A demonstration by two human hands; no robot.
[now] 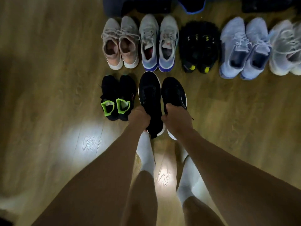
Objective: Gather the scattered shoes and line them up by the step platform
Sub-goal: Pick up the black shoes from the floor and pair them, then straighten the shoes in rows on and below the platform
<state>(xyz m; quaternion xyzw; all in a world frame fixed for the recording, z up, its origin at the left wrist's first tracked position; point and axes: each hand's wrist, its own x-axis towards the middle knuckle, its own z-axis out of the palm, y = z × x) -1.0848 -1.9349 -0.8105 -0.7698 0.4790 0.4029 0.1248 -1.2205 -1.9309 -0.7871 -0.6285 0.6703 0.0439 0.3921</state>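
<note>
My left hand [139,117] grips the heel of one black sneaker [150,95], and my right hand [175,118] grips the heel of its twin [174,92]. Both point toes away, side by side, right of a black pair with green collars [117,98]. Behind them a row of pairs stands against the dark step platform [114,7]: beige [120,43], grey with purple soles [158,43], black with yellow tabs [198,46], light blue [244,48] and a blurred white pair [286,48] at the right edge.
My legs in white socks [146,154] stand on the wooden floor [48,95] just below the held shoes. Bare floor stretches to the left and to the right of the second row.
</note>
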